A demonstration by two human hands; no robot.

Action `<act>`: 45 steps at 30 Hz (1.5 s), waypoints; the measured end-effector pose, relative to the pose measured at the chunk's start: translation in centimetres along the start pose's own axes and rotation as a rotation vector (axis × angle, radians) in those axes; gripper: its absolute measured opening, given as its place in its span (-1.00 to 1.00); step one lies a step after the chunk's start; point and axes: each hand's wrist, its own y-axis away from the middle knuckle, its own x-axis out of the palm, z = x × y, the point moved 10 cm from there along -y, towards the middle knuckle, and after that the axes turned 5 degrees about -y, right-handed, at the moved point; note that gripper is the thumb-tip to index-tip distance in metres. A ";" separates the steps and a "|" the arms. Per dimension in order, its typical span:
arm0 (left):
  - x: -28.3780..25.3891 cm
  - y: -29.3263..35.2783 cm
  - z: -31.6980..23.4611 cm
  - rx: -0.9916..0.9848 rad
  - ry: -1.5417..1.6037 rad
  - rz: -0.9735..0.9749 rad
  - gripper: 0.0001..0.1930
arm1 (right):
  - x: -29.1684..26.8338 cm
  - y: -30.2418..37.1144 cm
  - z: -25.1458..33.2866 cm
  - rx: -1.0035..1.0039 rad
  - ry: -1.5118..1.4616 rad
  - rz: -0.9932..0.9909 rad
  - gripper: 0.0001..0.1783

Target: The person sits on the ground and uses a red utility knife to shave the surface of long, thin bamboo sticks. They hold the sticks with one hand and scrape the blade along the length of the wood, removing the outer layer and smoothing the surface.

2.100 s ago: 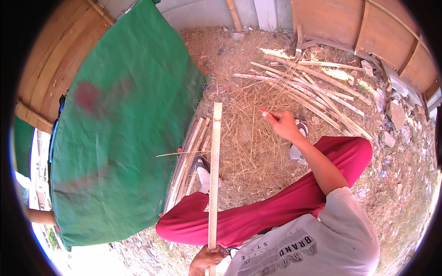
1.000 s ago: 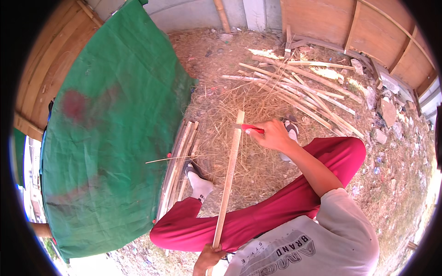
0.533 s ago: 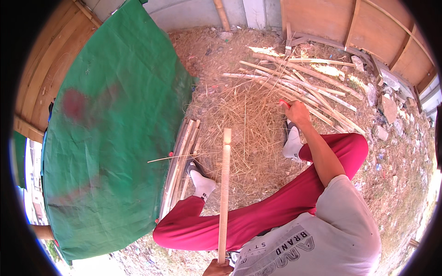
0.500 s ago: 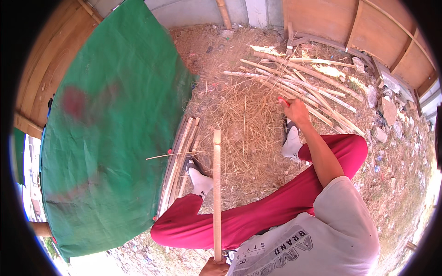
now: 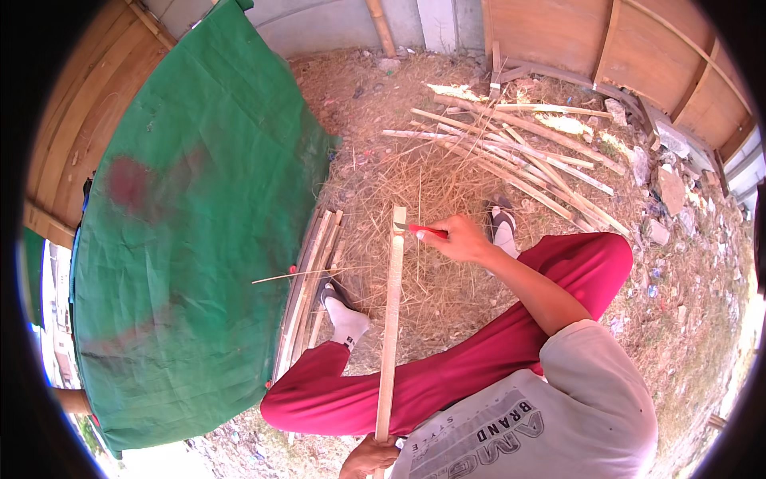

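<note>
My left hand (image 5: 369,458) is wrapped round the lower end of a long pale bamboo strip (image 5: 390,327). The strip stretches up and away from me, over my red trousers, with its far end above the shavings. In my right hand (image 5: 463,238) is a red-handled knife (image 5: 428,231), my fingers closed on its handle. Its short blade meets the strip just below the far tip, next to a notch-like mark. Whether the blade is cutting in cannot be made out.
Thin shavings (image 5: 447,283) cover the ground between my feet. Split bamboo strips (image 5: 527,152) lie in a loose pile beyond, and more strips (image 5: 307,271) lie by my left foot. A green tarp (image 5: 199,263) hangs on the left; rubble (image 5: 672,191) lines the right.
My right hand has come left and nearer with the knife, from beside the strip pile to the strip's far end. The strip has tilted slightly right; my left hand has shifted slightly.
</note>
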 end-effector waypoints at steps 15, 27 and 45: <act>-0.5 -1.7 2.2 -0.014 0.094 0.013 -0.87 | -0.6 -2.6 -9.9 0.252 0.245 -0.223 -0.44; -0.2 0.1 -0.1 0.038 -0.019 -0.061 -0.93 | -0.6 -2.0 -1.7 -0.030 0.019 -0.118 -0.54; 0.7 5.0 -6.6 1.084 -1.012 -0.699 -0.84 | -0.1 0.9 2.6 -0.258 0.077 -0.171 -0.61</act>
